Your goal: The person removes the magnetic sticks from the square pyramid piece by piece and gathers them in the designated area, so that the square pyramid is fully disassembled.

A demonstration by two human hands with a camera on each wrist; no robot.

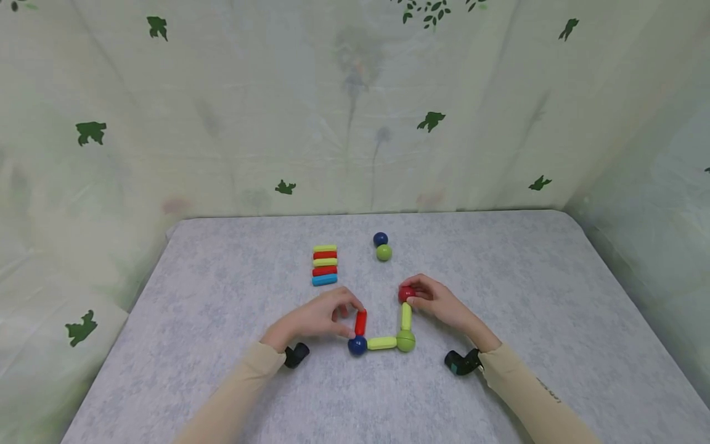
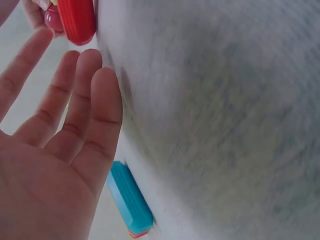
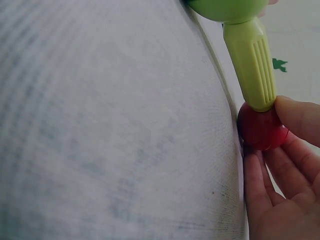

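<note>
On the table, magnetic rods and balls form a three-sided shape. A dark blue ball [image 1: 357, 345] joins a red rod [image 1: 361, 322] to a yellow-green rod [image 1: 381, 343]. That rod meets a green ball [image 1: 406, 340], from which a second yellow-green rod [image 3: 251, 65] runs to a red ball [image 3: 261, 127]. My right hand [image 1: 439, 302] grips this red ball between thumb and fingers. Over the red rod is my left hand [image 1: 318, 317], thumb beside the blue ball and index fingertip by the rod's far end. Its fingers look extended in the left wrist view.
Behind my left hand several rods lie in a row, red and yellow-green, with a blue rod [image 1: 324, 280] nearest. Further back sit a second blue ball [image 1: 380, 239] and a second green ball [image 1: 384, 253]. A leaf-patterned curtain [image 1: 233, 123] borders the table's far edge.
</note>
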